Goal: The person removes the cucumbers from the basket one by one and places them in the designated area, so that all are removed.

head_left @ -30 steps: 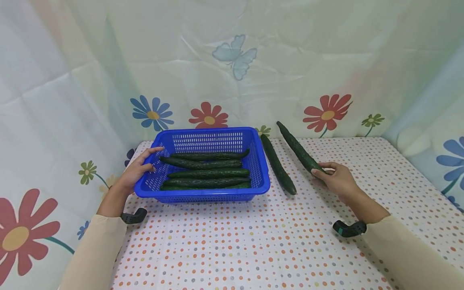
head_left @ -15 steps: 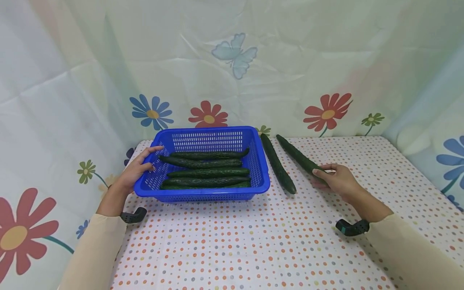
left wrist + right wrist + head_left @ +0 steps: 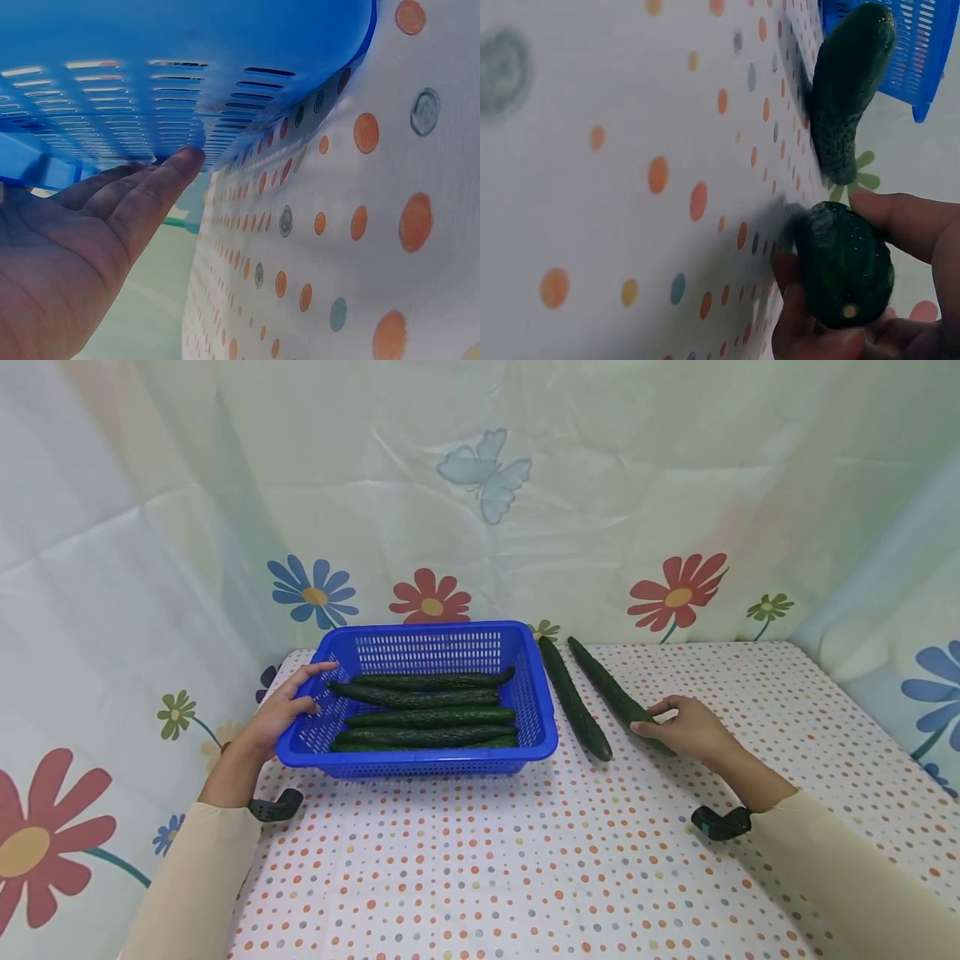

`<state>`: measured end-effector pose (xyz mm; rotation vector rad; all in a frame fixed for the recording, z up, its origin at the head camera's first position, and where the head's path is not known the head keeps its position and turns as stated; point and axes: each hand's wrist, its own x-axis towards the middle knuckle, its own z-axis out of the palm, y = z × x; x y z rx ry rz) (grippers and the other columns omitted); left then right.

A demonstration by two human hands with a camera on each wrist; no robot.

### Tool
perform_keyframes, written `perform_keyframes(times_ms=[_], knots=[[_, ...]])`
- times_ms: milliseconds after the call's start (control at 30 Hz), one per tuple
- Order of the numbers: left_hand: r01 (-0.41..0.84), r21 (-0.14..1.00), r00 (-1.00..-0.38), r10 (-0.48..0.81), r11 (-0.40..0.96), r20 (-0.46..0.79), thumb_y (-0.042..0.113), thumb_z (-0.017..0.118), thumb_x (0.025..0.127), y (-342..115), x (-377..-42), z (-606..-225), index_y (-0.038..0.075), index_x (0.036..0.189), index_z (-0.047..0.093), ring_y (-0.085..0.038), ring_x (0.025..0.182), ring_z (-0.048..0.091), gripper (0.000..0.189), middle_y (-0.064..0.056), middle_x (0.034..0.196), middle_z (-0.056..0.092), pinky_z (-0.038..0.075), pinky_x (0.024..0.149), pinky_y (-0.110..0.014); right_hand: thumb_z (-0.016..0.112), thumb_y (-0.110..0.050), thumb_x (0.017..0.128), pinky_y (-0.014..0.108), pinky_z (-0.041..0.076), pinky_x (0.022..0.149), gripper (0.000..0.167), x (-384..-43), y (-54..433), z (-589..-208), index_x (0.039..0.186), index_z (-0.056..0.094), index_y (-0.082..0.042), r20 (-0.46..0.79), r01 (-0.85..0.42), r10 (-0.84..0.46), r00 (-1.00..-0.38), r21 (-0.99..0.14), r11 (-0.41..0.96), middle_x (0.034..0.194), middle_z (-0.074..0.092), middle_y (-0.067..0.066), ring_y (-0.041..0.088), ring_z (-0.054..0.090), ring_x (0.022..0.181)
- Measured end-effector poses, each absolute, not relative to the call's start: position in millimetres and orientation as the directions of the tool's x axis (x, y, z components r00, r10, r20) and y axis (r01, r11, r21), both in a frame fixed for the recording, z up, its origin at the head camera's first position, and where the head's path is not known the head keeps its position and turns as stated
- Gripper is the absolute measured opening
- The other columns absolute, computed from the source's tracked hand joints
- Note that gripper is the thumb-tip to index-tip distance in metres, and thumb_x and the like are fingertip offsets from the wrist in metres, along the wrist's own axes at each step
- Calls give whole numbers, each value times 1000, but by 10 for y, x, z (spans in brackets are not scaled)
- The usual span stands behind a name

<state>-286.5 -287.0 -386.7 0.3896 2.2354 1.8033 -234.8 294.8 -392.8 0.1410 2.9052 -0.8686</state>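
A long dark green cucumber (image 3: 611, 689) lies slantwise on the table, its far end near the backdrop. My right hand (image 3: 688, 731) grips its near end between thumb and fingers; in the right wrist view the rounded tip of this cucumber (image 3: 846, 274) shows between them. A second cucumber (image 3: 576, 706) lies just left of it, beside the blue plastic basket (image 3: 543, 714). Inside the basket several cucumbers (image 3: 431, 718) lie crosswise. My left hand (image 3: 281, 717) holds the basket's left side, thumb over the rim; in the left wrist view, fingers (image 3: 150, 196) reach beneath the rim along the slotted wall.
A white cloth with coloured dots (image 3: 450, 868) covers the table. Behind and at both sides hangs a flowered backdrop (image 3: 570, 527). A dark device is worn at each wrist (image 3: 277, 806).
The cucumber in my right hand has come down at its far end onto the table and shifted slightly left, nearer the other loose cucumber. My left hand and the basket stay put.
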Motion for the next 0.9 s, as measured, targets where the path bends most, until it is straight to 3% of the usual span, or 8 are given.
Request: perform_keyframes(times_ms=[333, 700, 900], knots=[[44, 981, -933, 358, 191, -28, -1, 37, 94, -2871, -2877, -3875, 29, 153, 30, -57, 139, 27, 66, -17, 164, 6, 42, 96, -68, 68, -40, 87, 29, 46, 55, 58, -2362, 2885, -3923, 113, 62, 11, -53, 53, 33, -998, -443, 895, 97, 66, 24, 26, 61, 75], [48, 984, -931, 364, 171, -18, -2, 36, 93, -2872, -2874, -3882, 29, 152, 31, -57, 139, 26, 66, -17, 164, 5, 41, 96, -69, 63, -39, 90, 44, 54, 65, 60, -2345, 2819, -3819, 117, 59, 14, -90, 45, 18, -996, -310, 950, 103, 68, 30, 37, 67, 86], [43, 982, -934, 356, 181, -25, -2, 37, 93, -2881, -2867, -3872, 29, 152, 31, -57, 139, 26, 66, -17, 164, 6, 41, 95, -69, 64, -36, 90, 40, 51, 54, 55, -2283, 2642, -3673, 117, 61, 12, 22, 2, 6, -1000, -200, 980, 99, 68, 28, 36, 66, 79]])
